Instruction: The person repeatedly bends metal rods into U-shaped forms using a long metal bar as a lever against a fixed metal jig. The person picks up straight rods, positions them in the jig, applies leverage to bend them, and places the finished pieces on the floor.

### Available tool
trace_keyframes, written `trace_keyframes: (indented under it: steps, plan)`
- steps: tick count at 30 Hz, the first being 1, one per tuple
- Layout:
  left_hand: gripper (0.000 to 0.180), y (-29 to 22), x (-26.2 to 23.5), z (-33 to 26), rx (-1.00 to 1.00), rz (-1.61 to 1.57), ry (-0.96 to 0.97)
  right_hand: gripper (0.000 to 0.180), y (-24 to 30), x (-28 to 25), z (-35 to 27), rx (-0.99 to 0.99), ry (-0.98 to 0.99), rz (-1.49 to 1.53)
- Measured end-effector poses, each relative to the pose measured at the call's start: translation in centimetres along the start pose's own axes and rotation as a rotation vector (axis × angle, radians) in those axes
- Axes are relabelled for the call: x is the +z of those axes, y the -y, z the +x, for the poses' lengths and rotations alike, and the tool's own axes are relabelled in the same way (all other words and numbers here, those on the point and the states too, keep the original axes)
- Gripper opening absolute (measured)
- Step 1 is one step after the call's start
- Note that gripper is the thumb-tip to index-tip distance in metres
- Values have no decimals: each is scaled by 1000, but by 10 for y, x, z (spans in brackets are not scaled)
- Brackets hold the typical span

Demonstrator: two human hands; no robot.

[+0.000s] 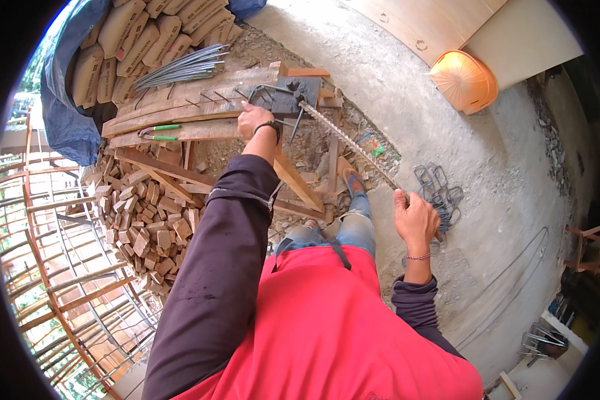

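Observation:
My right hand (417,220) grips the lower end of a long ribbed steel bending bar (350,143). The bar slants up to the left, its far end at a dark metal plate (307,88) on the wooden bench (200,128). At the bench's front edge, my left hand (255,122) is closed on a thin bent steel rod (268,87) that loops over the plate. Several nails or pegs (221,97) stand up from the planks. Pincers with green handles (166,127) lie on the left part of the bench.
A bundle of straight rods (187,65) rests behind the bench, beside stacked paper sacks (140,50) and blue tarp (67,130). Wooden-looking blocks (150,230) are heaped below left. Bent steel frames (439,190) lie on the floor to the right; an orange hard hat (465,81) lies farther off.

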State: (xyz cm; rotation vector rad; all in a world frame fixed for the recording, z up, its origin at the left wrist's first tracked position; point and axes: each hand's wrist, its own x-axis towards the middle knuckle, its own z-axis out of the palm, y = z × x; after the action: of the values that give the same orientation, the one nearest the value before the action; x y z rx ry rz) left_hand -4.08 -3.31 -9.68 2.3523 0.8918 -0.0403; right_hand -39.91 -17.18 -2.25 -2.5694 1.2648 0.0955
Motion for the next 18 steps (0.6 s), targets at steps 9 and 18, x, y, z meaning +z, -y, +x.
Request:
trace_keyframes:
  steps: [9, 18]
  plan:
    - [66, 15, 0, 4, 186, -36, -13, 50, -58, -15, 89, -446, 695, 402]
    - [64, 22, 8, 5, 199, -122, -72, 47, -65, -16, 132, -324, 980, 540]
